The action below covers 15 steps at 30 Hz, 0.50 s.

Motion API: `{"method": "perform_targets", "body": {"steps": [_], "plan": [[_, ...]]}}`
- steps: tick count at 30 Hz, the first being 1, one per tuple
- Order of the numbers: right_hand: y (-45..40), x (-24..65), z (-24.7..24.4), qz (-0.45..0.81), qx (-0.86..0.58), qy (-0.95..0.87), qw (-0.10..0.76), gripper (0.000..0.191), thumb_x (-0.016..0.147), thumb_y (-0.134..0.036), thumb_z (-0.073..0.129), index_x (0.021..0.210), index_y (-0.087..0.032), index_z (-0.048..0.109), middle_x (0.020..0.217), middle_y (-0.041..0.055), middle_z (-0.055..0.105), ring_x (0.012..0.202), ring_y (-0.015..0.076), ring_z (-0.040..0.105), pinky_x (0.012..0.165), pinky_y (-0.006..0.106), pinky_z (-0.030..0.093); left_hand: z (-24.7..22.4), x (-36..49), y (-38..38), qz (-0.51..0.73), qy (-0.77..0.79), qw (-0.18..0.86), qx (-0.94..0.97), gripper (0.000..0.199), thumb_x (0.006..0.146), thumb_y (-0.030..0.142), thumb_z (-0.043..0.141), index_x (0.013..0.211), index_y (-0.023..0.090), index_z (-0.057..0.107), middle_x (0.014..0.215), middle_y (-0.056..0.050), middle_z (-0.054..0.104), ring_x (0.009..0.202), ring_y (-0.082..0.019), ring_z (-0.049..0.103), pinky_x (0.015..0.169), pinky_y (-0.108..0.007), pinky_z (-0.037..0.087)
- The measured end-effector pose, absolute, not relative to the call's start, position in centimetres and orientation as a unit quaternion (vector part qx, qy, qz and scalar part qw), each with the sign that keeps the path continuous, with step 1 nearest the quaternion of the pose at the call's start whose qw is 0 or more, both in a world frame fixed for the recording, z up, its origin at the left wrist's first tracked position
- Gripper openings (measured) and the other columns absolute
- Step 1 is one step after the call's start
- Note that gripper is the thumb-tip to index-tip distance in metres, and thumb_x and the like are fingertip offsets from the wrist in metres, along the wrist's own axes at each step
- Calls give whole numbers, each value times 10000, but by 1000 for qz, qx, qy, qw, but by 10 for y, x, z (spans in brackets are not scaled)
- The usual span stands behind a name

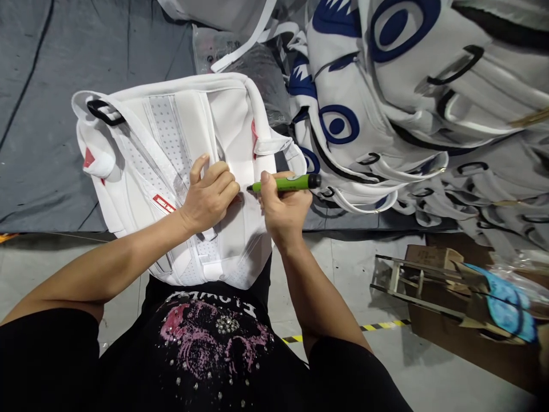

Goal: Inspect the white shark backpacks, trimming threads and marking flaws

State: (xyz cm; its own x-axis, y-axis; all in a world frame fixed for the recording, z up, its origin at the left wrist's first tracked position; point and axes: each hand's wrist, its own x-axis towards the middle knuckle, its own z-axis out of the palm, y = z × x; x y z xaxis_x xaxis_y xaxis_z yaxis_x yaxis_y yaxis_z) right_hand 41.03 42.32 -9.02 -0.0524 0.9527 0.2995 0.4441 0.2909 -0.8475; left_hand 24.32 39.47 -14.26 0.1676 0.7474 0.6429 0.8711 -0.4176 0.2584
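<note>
A white backpack (234, 123) lies at the table's front edge against my body, its straps and dotted back panel facing up. My left hand (210, 196) is closed on the backpack's white fabric near its middle, fingers curled. In my right hand (285, 206) is a green marker (289, 183) with a black end, held between thumb and fingers. The marker's tip points left and is at or just above the fabric, close to my left hand; contact is too small to tell. A red label (163, 203) shows on the backpack left of my left hand.
Several white bags with blue eye patterns (338, 124) are piled at the right. Behind the backpack lies a clear plastic package (266, 77) on the grey-covered table (43, 171). Cardboard boxes (450, 343) and a metal frame (394, 277) stand on the floor at the lower right.
</note>
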Motion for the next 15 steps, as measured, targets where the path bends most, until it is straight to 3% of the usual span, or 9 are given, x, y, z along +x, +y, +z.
{"method": "perform_targets", "body": {"steps": [7,15], "plan": [[429,406,-83,216,-506,-744,381,326,951,-432,588,702,-222,574,588,-10,592,536,148,570,577,300,468,-142,243,396,-356,-539,63,-761,194,976,193,420,846,271,542,858,14,651,1148,-197,642,1202,-521,354],[452,396,-80,262,-475,-781,311,478,890,-514,644,579,-244,401,457,-33,352,491,145,480,522,285,439,-146,241,397,-372,-543,-24,-752,181,978,224,430,859,280,555,894,6,653,1230,-210,607,1248,-553,275]]}}
